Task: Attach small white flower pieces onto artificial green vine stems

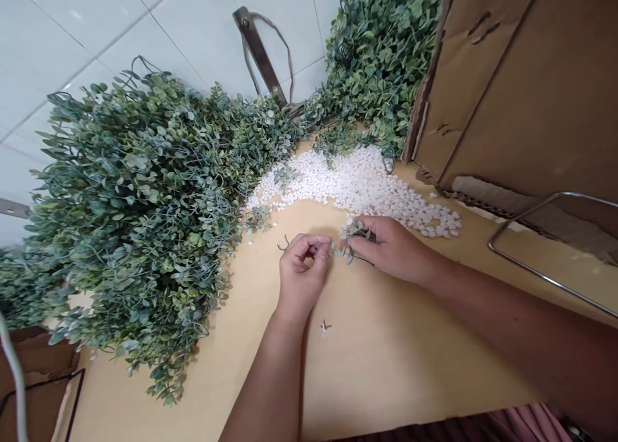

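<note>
My right hand point(393, 246) is closed around an artificial leaf sprig point(358, 231), whose grey-green leaves stick out past the fingertips. Just to its left, my left hand point(302, 268) pinches thumb and forefinger together on something small and pale that I cannot make out. A thin dark stem point(283, 244) pokes out beyond the left hand's knuckles. The two hands are close together but apart, over the table point(381, 345). Right behind them spreads a heap of small white plastic pieces point(338, 181).
Large bunches of artificial greenery point(159, 172) cover the left, with another clump point(381, 56) at the back. A cardboard box point(521, 82) and a bent metal wire point(545, 275) stand at right. A small brown-and-white scrap point(326, 328) lies in front. Behind rises a tiled wall point(193, 30).
</note>
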The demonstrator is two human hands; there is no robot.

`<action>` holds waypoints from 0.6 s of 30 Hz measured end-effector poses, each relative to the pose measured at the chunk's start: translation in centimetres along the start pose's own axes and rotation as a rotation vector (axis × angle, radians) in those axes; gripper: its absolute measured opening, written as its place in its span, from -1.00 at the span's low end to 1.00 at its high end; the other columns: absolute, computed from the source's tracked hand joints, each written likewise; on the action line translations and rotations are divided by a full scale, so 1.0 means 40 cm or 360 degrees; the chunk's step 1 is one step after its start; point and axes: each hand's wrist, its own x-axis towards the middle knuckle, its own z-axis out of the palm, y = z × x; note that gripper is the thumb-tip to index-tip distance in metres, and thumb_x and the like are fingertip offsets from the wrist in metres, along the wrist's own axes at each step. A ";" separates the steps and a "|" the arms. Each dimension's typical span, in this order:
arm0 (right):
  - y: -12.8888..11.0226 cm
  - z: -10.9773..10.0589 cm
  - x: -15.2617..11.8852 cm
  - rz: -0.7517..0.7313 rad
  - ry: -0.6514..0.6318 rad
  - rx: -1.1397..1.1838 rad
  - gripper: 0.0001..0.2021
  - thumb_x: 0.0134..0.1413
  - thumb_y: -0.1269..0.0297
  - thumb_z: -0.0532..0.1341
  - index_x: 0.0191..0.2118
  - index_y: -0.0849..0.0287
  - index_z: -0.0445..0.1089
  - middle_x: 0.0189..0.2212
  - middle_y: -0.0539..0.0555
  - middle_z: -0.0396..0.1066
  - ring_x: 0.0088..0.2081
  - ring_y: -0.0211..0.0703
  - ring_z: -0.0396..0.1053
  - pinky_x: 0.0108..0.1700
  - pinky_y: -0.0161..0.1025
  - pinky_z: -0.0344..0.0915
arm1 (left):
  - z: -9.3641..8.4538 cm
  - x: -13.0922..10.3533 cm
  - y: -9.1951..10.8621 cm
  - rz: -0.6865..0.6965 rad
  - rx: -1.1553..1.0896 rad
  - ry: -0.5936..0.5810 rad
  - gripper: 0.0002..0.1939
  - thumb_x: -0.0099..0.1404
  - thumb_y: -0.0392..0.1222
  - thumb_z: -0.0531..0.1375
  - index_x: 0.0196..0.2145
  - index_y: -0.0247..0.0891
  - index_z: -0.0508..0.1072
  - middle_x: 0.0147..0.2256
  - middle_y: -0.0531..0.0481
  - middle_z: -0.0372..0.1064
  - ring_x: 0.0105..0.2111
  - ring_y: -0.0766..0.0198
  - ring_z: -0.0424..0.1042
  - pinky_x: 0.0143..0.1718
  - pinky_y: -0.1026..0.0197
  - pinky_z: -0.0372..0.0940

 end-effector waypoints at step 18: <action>0.010 0.000 0.008 -0.0083 -0.0203 -0.0066 -0.83 0.06 0.33 0.00 -0.53 0.16 0.14 -0.60 -0.04 0.20 -0.52 -0.27 0.17 -0.46 -0.31 0.06 | 0.083 0.207 -0.027 -0.0122 0.0907 -0.0002 -0.82 0.10 -0.35 0.15 -0.36 -0.23 0.53 -0.31 -0.10 0.40 -0.28 0.14 0.37 -0.15 0.11 0.21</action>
